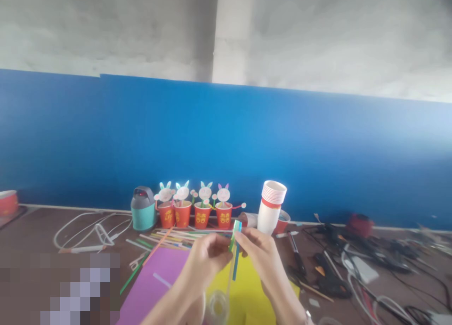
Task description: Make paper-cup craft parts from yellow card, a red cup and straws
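Note:
My left hand is closed in a pinch on a narrow green strip. Right beside it, my right hand pinches a narrow blue strip, which hangs down below the fingers. The strips meet near their tops between my fingertips, where a shiny light patch shows; whether they are joined, I cannot tell. Under my hands lie a yellow sheet and, to the left, a purple sheet. A roll of clear tape is at the bottom, partly blurred.
Behind my hands stand several red paper cups with rabbit-faced figures. A stack of white paper cups is to their right, a teal-and-grey container to their left. Coloured sticks lie nearby; a black glue gun and cables clutter the right.

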A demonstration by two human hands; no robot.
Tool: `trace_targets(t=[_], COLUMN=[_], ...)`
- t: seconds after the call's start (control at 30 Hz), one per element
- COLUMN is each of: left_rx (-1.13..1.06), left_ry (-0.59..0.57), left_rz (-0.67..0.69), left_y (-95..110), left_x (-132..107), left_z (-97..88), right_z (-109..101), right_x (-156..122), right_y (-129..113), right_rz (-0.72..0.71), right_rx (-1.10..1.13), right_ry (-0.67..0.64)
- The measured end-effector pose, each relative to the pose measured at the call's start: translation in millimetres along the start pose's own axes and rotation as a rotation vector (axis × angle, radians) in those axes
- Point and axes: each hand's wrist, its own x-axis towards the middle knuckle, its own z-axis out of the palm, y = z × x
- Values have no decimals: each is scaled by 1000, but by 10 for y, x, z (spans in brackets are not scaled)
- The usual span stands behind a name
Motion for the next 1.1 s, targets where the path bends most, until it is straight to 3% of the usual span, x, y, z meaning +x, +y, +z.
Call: trace_targets(t=[0.1,0.27,0.43,0.6,0.8,1.1], left_rx=[23,-84,-20,-35,108,546], left_ry=[10,-67,-67,-101,-120,-170], left_rz=[44,-78,-58,-146,-147,170], left_y=[9,23,37,76,132,275], left_x=[1,7,7,8,-23,-120], left_z=[19,47,15,-15,-49,-189], right_z=[-7,-12,3,6,-19,-97], right_x=[-3,-17,-27,-30,-32,-22], right_y=[2,-2,-24,-53,-92,-78], right_rz=[-17,-25,-13,-10,-40,-69], right_rx=[-20,-19,4,30,8,-99], right_ry=[-13,-35,-77,-125,-152,-264])
